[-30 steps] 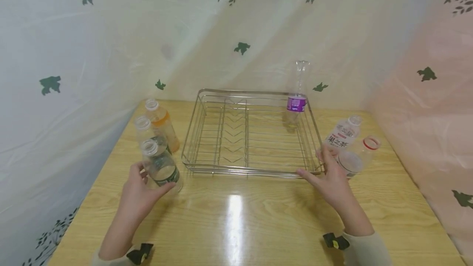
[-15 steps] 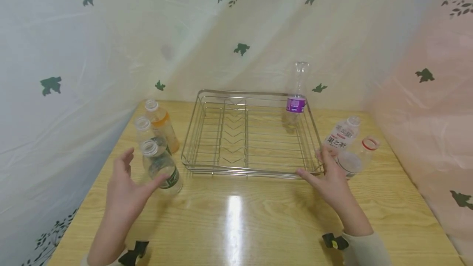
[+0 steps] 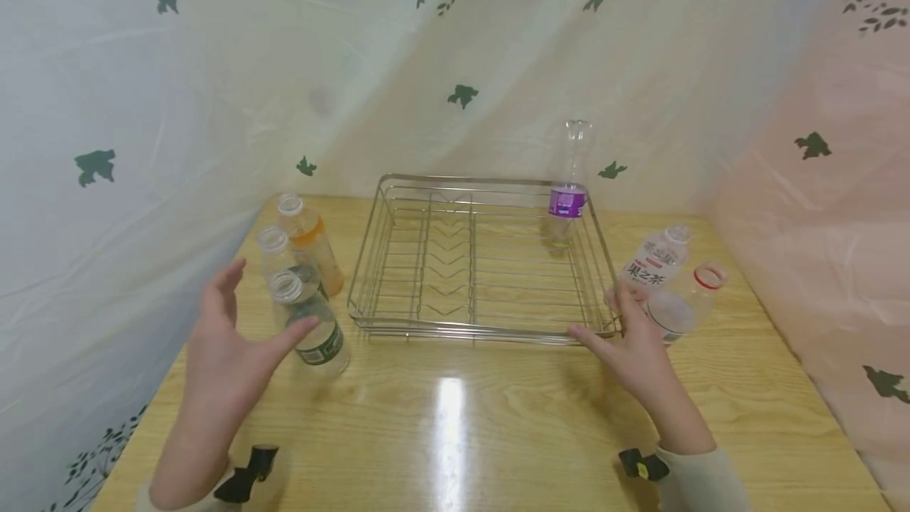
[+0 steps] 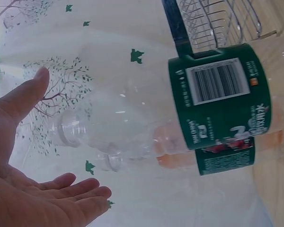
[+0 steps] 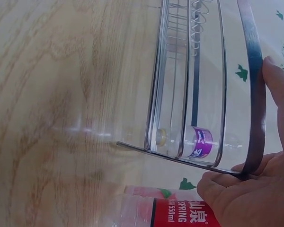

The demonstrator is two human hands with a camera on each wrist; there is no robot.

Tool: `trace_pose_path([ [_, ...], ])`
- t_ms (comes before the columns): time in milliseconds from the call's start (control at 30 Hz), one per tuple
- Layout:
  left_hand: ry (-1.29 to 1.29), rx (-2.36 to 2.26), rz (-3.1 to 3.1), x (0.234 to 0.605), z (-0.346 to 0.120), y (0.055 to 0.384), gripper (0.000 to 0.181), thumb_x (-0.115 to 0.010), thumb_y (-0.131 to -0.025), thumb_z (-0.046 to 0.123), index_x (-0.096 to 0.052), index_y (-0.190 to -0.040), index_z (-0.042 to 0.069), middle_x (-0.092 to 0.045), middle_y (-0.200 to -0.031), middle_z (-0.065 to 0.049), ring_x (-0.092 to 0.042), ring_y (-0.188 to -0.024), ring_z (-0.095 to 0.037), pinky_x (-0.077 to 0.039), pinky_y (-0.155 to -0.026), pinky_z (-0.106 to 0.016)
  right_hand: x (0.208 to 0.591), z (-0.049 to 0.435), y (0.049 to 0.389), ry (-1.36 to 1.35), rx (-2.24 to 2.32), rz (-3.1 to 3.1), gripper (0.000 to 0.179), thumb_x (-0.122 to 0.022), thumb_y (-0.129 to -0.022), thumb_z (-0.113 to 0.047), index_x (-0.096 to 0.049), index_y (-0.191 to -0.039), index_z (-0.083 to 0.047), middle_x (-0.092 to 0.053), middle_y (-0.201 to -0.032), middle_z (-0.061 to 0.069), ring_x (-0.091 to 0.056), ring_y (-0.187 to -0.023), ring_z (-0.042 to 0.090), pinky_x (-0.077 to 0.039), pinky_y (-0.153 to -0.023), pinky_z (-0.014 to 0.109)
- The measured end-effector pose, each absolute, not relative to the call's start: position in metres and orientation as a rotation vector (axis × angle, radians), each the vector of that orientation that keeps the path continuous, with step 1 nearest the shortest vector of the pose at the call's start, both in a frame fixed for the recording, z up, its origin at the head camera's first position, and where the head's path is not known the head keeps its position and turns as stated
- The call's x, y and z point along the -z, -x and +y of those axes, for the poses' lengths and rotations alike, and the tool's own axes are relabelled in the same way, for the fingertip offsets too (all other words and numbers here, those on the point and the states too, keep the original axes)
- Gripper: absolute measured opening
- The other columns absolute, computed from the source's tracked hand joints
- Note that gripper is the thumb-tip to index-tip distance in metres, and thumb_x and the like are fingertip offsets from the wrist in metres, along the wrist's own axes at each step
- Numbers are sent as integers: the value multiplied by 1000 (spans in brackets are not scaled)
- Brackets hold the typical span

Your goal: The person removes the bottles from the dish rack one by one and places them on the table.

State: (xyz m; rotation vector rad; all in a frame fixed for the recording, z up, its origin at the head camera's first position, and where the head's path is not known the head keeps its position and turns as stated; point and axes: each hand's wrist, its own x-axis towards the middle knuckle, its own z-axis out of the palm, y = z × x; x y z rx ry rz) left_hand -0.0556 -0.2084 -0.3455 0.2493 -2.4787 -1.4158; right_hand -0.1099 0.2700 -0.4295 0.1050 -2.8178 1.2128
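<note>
My left hand point(image 3: 227, 362) is held with thumb and fingers spread, just left of a clear bottle with a green label point(image 3: 323, 344); the left wrist view shows a gap between palm and bottle. My right hand point(image 3: 636, 348) grips the front right corner of a wire dish rack point(image 3: 426, 329), thumb on the front rim and fingers around the side. In the rack's back right corner, a purple-labelled bottle point(image 3: 566, 202) stands upside down. Close beyond the right fingers are a bottle with red and black print point(image 3: 650, 265) and a red-ringed clear bottle point(image 3: 695, 299).
Behind the front green-labelled bottle stand another clear bottle point(image 3: 273, 243) and an orange-banded one point(image 3: 313, 239). The wooden table point(image 3: 526, 433) meets a leaf-patterned curtain point(image 3: 341, 62) at the back, with more curtain along both sides.
The left hand has let go of the front green-labelled bottle and drawn back to the left, its fingers spreading. The right hand stays on the rack's corner.
</note>
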Motion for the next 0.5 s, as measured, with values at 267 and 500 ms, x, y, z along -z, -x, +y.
trace_pose_path([
  [267, -169, 1382, -2445, 331, -206, 59, 113, -92, -78, 30, -18, -161, 9, -22, -164, -13, -18, -150, -32, -16, -122, -44, 428, 270, 110, -87, -1222, -2832, 116, -77, -87, -54, -5, -162, -2, -14, -163, 27, -27, -141, 54, -30, -110, 67],
  [500, -85, 1334, -2403, 316, -199, 62, 106, -93, -77, 23, -26, -159, 11, -32, -160, -9, -25, -148, -24, -20, -121, -36, 426, 269, 109, -81, -1235, -2834, 116, -77, -87, -55, -5, -162, -4, -14, -163, 26, -27, -141, 54, -29, -110, 67],
])
